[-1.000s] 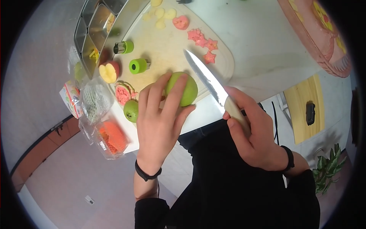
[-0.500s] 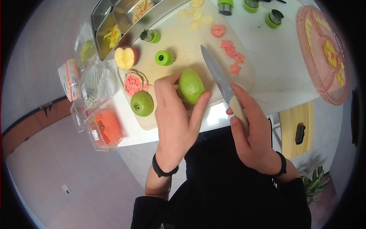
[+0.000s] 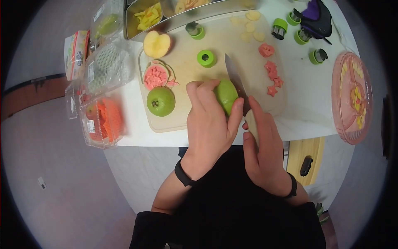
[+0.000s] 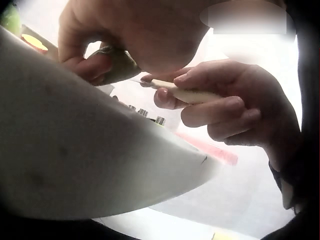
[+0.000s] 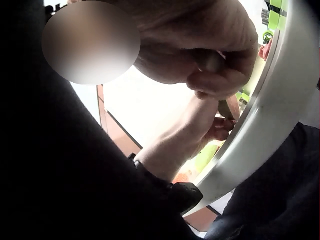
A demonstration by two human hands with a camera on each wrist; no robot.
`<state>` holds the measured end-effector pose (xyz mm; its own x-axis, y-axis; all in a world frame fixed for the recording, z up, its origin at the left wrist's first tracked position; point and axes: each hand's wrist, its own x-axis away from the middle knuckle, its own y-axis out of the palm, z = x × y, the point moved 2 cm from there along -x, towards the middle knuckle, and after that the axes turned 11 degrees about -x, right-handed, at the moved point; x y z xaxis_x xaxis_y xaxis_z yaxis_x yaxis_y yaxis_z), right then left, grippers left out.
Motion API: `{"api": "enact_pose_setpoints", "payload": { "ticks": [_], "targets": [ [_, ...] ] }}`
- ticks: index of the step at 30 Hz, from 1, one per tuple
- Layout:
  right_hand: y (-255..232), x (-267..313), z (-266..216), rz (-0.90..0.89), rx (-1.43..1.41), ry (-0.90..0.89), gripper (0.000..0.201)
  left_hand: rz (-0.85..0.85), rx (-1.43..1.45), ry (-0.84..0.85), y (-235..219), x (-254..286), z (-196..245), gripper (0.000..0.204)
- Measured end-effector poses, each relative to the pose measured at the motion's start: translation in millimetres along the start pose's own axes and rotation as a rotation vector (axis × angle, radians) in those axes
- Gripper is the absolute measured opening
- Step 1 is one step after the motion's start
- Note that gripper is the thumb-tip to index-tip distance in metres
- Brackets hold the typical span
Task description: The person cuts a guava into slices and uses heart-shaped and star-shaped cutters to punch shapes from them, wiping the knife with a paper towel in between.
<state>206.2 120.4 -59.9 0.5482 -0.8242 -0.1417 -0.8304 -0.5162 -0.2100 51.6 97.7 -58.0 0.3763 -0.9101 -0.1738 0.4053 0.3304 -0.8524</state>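
In the head view, the left hand point(image 3: 210, 125) grips a green guava point(image 3: 226, 97) over the near part of the cutting board point(image 3: 186, 99), fingers bent round its far left and thumb at its right. The right hand point(image 3: 266, 154) holds a knife by its pale handle point(image 3: 251, 128). Its blade point(image 3: 234, 74) points away from the body, close along the guava's right side; whether it touches the skin is unclear. The left wrist view shows the right hand point(image 4: 235, 100) curled round the handle point(image 4: 187, 94). A second whole guava point(image 3: 161, 101) rests on the board's left.
A halved apple point(image 3: 157, 44), cut pink guava point(image 3: 156, 76), green cutter point(image 3: 206, 58) and pink star pieces point(image 3: 272, 79) lie on the board. Behind is a metal tray point(image 3: 174, 20); plastic packages point(image 3: 103, 120) stand left, a pink lidded platter point(image 3: 352, 97) right.
The head view has shifted. The knife, earlier apart from the guava, has come in against or close to its right side. The left hand has turned the guava somewhat and still grips it.
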Motion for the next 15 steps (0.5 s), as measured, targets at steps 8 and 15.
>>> {"api": "enact_pose_setpoints", "payload": {
  "ticks": [8,15],
  "targets": [
    [2.3,2.2,-5.4,-0.061,0.018,0.037,0.069,0.056,0.024,-0.015,-5.3,8.9,-30.7,0.052],
    [6.2,4.0,-13.8,-0.085,0.038,0.066,0.071,0.122,0.048,0.015,0.5,4.8,-18.1,0.046]
  ]
}}
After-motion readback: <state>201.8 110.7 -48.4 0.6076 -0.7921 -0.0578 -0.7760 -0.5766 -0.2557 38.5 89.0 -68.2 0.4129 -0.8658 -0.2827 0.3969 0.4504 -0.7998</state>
